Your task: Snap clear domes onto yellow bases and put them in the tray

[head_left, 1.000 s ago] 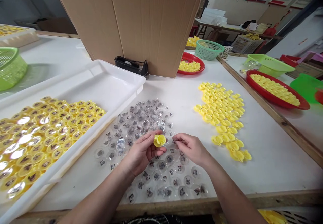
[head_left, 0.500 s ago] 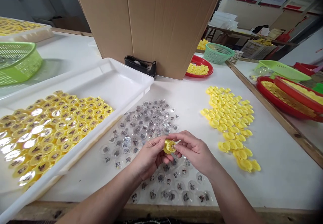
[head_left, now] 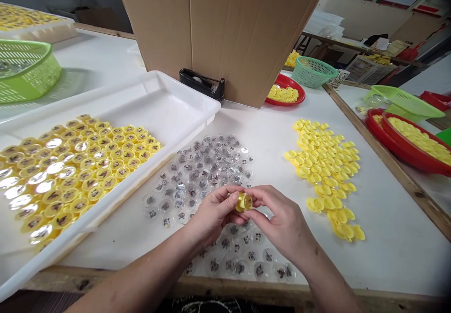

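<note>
A small yellow plastic cap (head_left: pixel 244 201) is held at the middle of the view, pinched between the fingertips of my left hand (head_left: pixel 213 214) and my right hand (head_left: pixel 282 223). A clear, shiny patch shows on its face, but the fingers hide part of it. Under and beyond my hands lies a spread of clear round discs with dark printed figures (head_left: pixel 197 176) on the white table. To the right of my right hand is a loose pile of yellow caps (head_left: pixel 326 172), not touching it.
A white plastic tray (head_left: pixel 169 111) at left holds rows of yellow caps with printed discs. A cardboard partition (head_left: pixel 218 31) and black tape dispenser (head_left: pixel 201 84) stand ahead. A red plate (head_left: pixel 284 92), teal basket (head_left: pixel 313 72) and red trays (head_left: pixel 405 141) lie beyond.
My right hand has moved from beside the cap onto it, so both hands now pinch it. The whole scene has shifted slightly right in the view.
</note>
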A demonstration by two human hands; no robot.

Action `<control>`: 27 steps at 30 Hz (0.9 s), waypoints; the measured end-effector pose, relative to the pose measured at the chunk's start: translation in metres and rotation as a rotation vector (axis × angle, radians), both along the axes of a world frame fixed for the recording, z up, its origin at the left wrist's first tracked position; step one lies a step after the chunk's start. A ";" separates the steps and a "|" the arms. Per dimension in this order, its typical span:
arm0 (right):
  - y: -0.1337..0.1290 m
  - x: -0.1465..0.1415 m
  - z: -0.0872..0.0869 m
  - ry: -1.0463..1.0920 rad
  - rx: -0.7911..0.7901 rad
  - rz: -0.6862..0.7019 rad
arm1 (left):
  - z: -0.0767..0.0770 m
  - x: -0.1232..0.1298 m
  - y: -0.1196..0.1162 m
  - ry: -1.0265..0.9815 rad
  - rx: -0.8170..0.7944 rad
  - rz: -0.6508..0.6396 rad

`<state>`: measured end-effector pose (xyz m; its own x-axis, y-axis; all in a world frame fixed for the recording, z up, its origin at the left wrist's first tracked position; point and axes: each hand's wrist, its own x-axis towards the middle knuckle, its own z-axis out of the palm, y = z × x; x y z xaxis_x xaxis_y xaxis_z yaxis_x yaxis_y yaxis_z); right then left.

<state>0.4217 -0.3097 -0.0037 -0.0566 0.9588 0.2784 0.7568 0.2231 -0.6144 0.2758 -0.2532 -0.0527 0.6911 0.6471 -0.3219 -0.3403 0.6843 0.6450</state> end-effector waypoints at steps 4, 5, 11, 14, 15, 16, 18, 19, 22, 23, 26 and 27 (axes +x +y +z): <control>0.000 0.001 0.000 -0.029 0.005 -0.010 | 0.000 -0.001 0.001 0.011 0.033 0.006; 0.000 0.001 0.000 -0.026 0.003 -0.017 | -0.001 -0.002 0.001 0.008 0.032 0.012; -0.003 -0.002 0.001 -0.029 -0.029 -0.012 | 0.000 -0.001 -0.001 0.007 0.055 -0.009; -0.005 -0.007 -0.001 -0.113 0.021 -0.003 | -0.001 -0.001 -0.001 0.033 0.065 0.006; -0.006 -0.008 -0.003 -0.152 0.044 -0.006 | -0.001 -0.001 0.000 0.045 0.072 0.010; -0.006 -0.010 -0.006 -0.190 0.069 -0.011 | -0.002 -0.001 0.000 0.060 0.080 0.012; -0.006 -0.013 -0.010 -0.243 0.111 -0.019 | -0.003 -0.002 0.001 0.093 0.103 0.005; -0.006 -0.014 -0.013 -0.251 0.128 -0.021 | -0.003 -0.003 0.002 0.106 0.117 -0.002; -0.007 -0.017 -0.018 -0.209 0.146 -0.034 | -0.001 -0.004 0.003 0.116 0.194 -0.023; -0.008 -0.017 -0.019 -0.189 0.152 -0.047 | 0.000 -0.004 0.003 0.118 0.238 -0.033; -0.011 -0.015 -0.023 -0.112 0.180 -0.087 | 0.003 -0.001 -0.001 0.128 0.327 -0.017; -0.012 -0.012 -0.026 -0.074 0.177 -0.098 | 0.003 0.000 -0.003 0.124 0.328 0.001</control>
<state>0.4102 -0.3220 -0.0295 0.0084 0.8972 0.4415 0.8219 0.2453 -0.5142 0.2760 -0.2560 -0.0494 0.6593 0.7305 -0.1780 -0.2460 0.4333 0.8670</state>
